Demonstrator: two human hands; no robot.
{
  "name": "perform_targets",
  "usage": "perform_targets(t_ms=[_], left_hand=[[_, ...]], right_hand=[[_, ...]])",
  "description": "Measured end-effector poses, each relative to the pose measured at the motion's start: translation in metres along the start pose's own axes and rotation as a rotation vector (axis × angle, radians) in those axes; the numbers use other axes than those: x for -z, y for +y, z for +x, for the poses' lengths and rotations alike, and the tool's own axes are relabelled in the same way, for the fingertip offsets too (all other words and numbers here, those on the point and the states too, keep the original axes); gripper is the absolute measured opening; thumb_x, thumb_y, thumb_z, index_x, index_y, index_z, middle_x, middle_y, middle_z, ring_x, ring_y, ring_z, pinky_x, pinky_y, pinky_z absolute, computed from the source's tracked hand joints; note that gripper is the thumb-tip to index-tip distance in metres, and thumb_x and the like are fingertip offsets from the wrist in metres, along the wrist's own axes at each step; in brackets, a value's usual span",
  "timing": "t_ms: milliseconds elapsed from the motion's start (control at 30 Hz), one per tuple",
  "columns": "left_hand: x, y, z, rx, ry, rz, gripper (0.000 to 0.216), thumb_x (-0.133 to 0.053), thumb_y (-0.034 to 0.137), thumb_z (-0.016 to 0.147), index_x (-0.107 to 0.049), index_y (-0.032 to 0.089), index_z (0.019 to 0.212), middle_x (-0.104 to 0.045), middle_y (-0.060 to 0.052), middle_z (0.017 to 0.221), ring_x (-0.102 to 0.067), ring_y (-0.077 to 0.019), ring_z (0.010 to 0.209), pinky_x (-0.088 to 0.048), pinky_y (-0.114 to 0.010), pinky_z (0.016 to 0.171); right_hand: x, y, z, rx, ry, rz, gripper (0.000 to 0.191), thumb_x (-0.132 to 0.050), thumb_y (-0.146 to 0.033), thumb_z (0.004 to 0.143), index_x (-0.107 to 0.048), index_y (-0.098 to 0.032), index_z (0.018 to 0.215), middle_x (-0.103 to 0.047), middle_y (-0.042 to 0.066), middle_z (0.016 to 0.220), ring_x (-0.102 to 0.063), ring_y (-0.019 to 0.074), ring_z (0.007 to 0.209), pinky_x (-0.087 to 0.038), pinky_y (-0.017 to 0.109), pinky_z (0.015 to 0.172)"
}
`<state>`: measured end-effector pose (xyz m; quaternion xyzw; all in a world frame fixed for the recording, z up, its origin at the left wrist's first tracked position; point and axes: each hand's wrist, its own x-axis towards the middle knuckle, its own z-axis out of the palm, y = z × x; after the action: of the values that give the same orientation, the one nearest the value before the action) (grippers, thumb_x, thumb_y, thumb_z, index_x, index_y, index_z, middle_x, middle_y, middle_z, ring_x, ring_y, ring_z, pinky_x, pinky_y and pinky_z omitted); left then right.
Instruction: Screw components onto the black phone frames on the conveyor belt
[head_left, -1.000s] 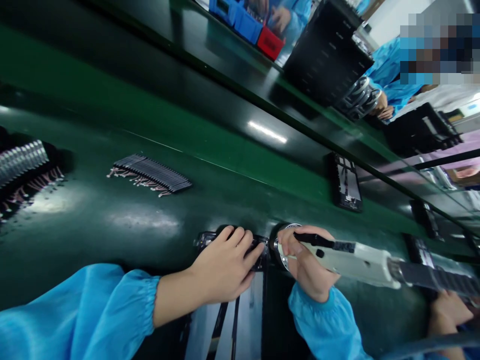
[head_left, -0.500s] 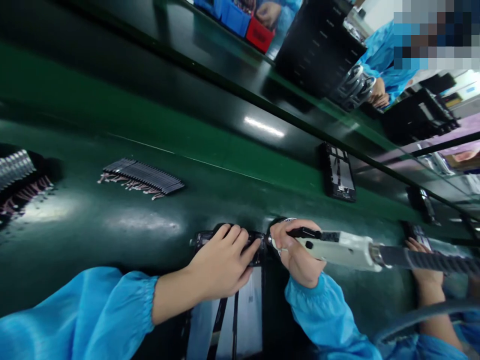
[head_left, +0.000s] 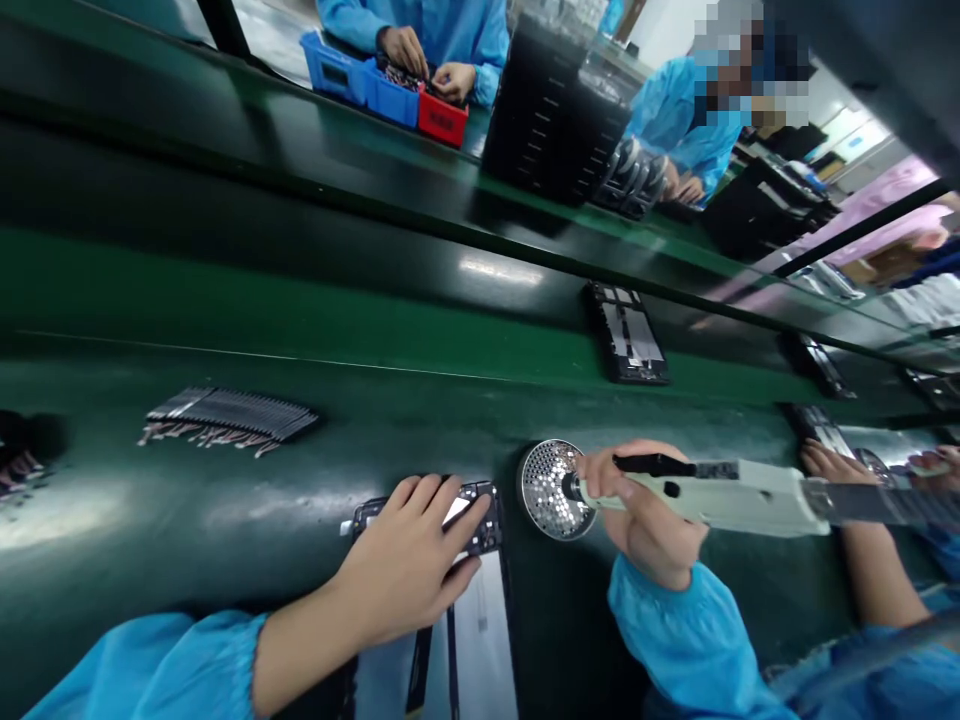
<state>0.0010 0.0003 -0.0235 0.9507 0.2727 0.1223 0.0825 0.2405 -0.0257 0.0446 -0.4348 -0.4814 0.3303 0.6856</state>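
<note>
My left hand [head_left: 409, 560] rests with curled fingers on the top end of an opened phone body [head_left: 469, 620] lying at the near edge of the green bench. My right hand [head_left: 645, 515] is wrapped round a pale electric screwdriver [head_left: 739, 495]. Its tip sits over a round silver screw dish [head_left: 551, 490] just right of the phone. The lower part of the phone runs out of view at the bottom.
A fanned row of thin dark parts [head_left: 232, 413] lies to the left. More open phone frames [head_left: 626, 345] lie on the belt beyond. Another person's hand [head_left: 829, 462] works at the right. Across the line, people in blue coats sit by blue and red bins [head_left: 390, 95] and black stacked trays [head_left: 551, 110].
The view has tilted up, showing more of the far side. My right hand has moved the screwdriver tip off the phone's corner and over the screw dish, which now shows fully.
</note>
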Motion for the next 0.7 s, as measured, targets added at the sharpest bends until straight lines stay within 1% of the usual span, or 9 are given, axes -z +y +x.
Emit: perform_targets(t_ms=[100, 167, 300, 500, 600, 700], left_hand=[[-0.001, 0.0, 0.0, 0.008, 0.005, -0.002, 0.047, -0.046, 0.044, 0.099, -0.059, 0.022, 0.139, -0.062, -0.015, 0.126, -0.056, -0.034, 0.108, -0.047, -0.049, 0.09], [-0.001, 0.0, 0.0, 0.016, 0.009, 0.002, 0.047, -0.045, 0.044, 0.1, -0.059, 0.022, 0.138, -0.063, -0.015, 0.125, -0.056, -0.034, 0.108, -0.047, -0.049, 0.089], [0.001, 0.001, 0.0, 0.001, -0.007, -0.003, 0.047, -0.046, 0.043, 0.099, -0.059, 0.021, 0.139, -0.063, -0.016, 0.124, -0.057, -0.0345, 0.107, -0.048, -0.05, 0.089], [0.002, 0.0, 0.002, -0.014, 0.007, -0.011, 0.047, -0.047, 0.041, 0.099, -0.058, 0.019, 0.139, -0.063, -0.018, 0.123, -0.057, -0.0354, 0.106, -0.048, -0.051, 0.087], [0.002, 0.001, 0.002, -0.014, -0.005, -0.019, 0.048, -0.046, 0.042, 0.099, -0.057, 0.019, 0.14, -0.062, -0.018, 0.124, -0.057, -0.0357, 0.107, -0.048, -0.051, 0.088], [0.002, 0.001, 0.002, -0.014, -0.008, -0.021, 0.048, -0.047, 0.042, 0.099, -0.058, 0.02, 0.14, -0.062, -0.018, 0.124, -0.057, -0.0357, 0.107, -0.047, -0.051, 0.089]], right_hand=[[0.005, 0.008, 0.002, -0.038, 0.007, -0.021, 0.021, -0.064, -0.013, 0.082, -0.067, -0.023, 0.1, -0.061, -0.003, 0.06, -0.057, 0.015, 0.055, -0.053, 0.036, 0.064], [0.003, 0.017, 0.001, -0.063, -0.019, -0.021, 0.022, -0.065, -0.012, 0.081, -0.065, -0.022, 0.1, -0.061, -0.004, 0.061, -0.057, 0.0149, 0.054, -0.053, 0.036, 0.063], [0.0, 0.026, -0.004, -0.109, -0.027, -0.036, 0.017, -0.065, -0.015, 0.083, -0.065, -0.022, 0.098, -0.06, -0.004, 0.06, -0.057, 0.015, 0.054, -0.049, 0.033, 0.058], [0.001, 0.025, -0.003, -0.106, -0.009, -0.05, 0.018, -0.066, -0.015, 0.081, -0.065, -0.022, 0.097, -0.059, -0.004, 0.06, -0.057, 0.0152, 0.053, -0.049, 0.034, 0.057], [-0.001, 0.023, -0.001, -0.107, -0.005, -0.025, 0.019, -0.066, -0.015, 0.079, -0.065, -0.023, 0.096, -0.059, -0.005, 0.058, -0.055, 0.0156, 0.051, -0.05, 0.036, 0.057], [-0.001, 0.023, -0.001, -0.11, -0.012, -0.023, 0.02, -0.066, -0.013, 0.078, -0.065, -0.023, 0.096, -0.058, -0.005, 0.057, -0.055, 0.016, 0.051, -0.048, 0.035, 0.056]])
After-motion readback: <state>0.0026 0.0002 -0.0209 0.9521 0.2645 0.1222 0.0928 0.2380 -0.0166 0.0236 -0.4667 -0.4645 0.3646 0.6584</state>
